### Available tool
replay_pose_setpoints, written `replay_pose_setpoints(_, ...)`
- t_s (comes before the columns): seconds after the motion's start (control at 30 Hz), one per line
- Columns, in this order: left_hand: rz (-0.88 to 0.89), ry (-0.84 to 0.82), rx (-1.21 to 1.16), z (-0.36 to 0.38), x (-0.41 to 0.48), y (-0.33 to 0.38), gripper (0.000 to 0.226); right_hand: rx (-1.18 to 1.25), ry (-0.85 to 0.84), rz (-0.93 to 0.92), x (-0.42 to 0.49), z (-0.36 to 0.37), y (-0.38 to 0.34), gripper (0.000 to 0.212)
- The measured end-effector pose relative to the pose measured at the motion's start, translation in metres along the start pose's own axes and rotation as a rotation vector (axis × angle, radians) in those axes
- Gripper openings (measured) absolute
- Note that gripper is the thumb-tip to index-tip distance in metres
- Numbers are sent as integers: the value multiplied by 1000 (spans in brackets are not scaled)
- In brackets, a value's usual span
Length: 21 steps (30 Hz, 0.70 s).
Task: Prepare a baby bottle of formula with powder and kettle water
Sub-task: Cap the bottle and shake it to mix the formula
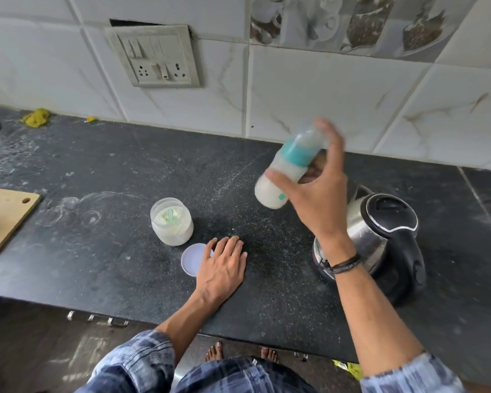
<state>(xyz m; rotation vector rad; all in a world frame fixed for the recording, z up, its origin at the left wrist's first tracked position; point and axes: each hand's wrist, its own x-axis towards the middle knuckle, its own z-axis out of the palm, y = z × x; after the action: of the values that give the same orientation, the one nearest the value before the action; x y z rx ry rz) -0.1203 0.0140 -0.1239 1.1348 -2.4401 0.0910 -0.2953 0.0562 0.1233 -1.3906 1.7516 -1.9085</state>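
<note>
Right hand (315,191) is up in the air over the black counter (111,265), fingers and thumb wrapped round the baby bottle (287,168) — it's tilted, base down-left and capped top pointing up toward the tiled wall (323,95). The bottle looks blurry, has a teal collar, and there's milky white liquid inside. Left hand (223,265) lies flat on the counter, fingers straight and close together, palm down, holding nothing. Its thumb side sits right against a round white lid (192,260) lying on the counter. Just behind the lid is the open powder jar (172,221), with a green scoop (170,218) stuck in the powder. The steel kettle (380,236) with black lid and handle stands to the right, partly hidden by the right forearm — there's a dark band on that wrist. A wooden board (3,219) pokes in at the left edge.
</note>
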Motion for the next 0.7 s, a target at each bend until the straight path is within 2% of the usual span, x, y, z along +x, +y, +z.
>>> replay_pose_setpoints(0.03,3,0,-4,0,0,0,29,-9,-11,13,-5,-1,2,94)
replay_pose_setpoints(0.13,-12,-8,2,1,0,0,30,234,156,-31,-10,-4,-8,96)
replay_pose_setpoints(0.2,-15,-22,2,1,1,0,30,255,198,-72,-10,-4,-9,96)
replay_pose_setpoints(0.33,-3,-18,1,0,0,0,31,-4,-26,16,-10,-4,3,93)
replay_pose_setpoints(0.5,-16,-32,3,1,1,0,30,290,236,-22,-12,-5,-8,93)
replay_pose_setpoints(0.57,-10,-30,4,1,0,0,31,171,176,-10,-8,-2,-1,95)
replay_pose_setpoints(0.63,-6,-28,6,1,0,0,33,-9,1,50,-11,-1,4,93)
replay_pose_setpoints(0.7,-8,-32,6,1,0,0,33,15,26,47,-16,-5,2,93)
